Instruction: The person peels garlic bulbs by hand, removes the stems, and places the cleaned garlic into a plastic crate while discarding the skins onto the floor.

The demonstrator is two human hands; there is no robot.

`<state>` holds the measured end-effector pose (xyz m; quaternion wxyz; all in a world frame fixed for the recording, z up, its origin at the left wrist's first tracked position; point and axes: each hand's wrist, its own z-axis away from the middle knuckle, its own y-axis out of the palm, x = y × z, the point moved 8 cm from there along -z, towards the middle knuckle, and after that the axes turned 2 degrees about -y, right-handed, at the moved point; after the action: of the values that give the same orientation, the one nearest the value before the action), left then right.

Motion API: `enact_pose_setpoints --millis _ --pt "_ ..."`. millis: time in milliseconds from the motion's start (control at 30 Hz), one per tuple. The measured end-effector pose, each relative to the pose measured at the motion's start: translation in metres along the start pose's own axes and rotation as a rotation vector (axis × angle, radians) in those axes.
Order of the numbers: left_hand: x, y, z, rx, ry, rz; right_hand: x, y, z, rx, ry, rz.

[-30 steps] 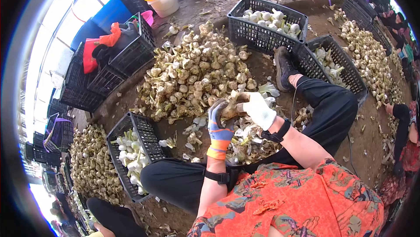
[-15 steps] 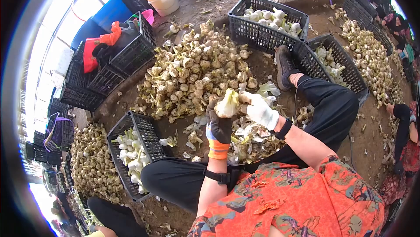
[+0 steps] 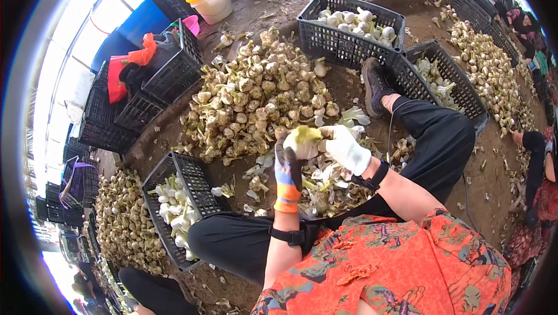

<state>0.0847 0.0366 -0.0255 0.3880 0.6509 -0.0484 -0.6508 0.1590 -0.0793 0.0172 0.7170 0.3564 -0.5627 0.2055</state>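
Observation:
A garlic bulb (image 3: 302,145) with a short yellow-green stalk is held up over the loose skins, slightly blurred. My left hand (image 3: 287,169), in a dark-palmed glove with an orange and blue cuff, is wrapped round the bulb's left side. The white-gloved right hand (image 3: 347,150) has its fingers closed at the bulb's right side, by the stalk. Peeled papery skins (image 3: 325,190) lie on the ground beneath both hands. Just beyond them rises a heap of unpeeled garlic (image 3: 256,94).
A black crate (image 3: 185,178) of white garlic stands by my left knee. Further crates of bulbs, one at the back (image 3: 349,47) and one at right (image 3: 450,85), flank my foot. Left of the heap are stacked crates (image 3: 174,65) with a red bag. Other people sit at the far right.
The bulb has turned between my hands: its stalk, upright before, now tilts right and towards me. Both hands stay closed on it, almost in the same place.

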Motion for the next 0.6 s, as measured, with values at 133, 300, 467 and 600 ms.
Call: enact_pose_setpoints --millis 133,300,467,600 --pt "-0.011 0.008 0.0 0.11 0.197 -0.239 0.001 0.002 -0.002 0.059 -0.071 0.168" --pt "-0.006 0.005 0.006 0.165 0.03 -0.121 -0.026 -0.109 -0.02 -0.555 -0.136 -0.343" --pt "-0.026 0.019 0.006 0.178 0.276 -0.667 0.012 -0.083 -0.001 -0.181 -0.081 1.398" --pt "-0.028 0.04 0.012 0.24 0.462 -0.853 0.05 0.011 0.012 0.124 -0.422 1.023"
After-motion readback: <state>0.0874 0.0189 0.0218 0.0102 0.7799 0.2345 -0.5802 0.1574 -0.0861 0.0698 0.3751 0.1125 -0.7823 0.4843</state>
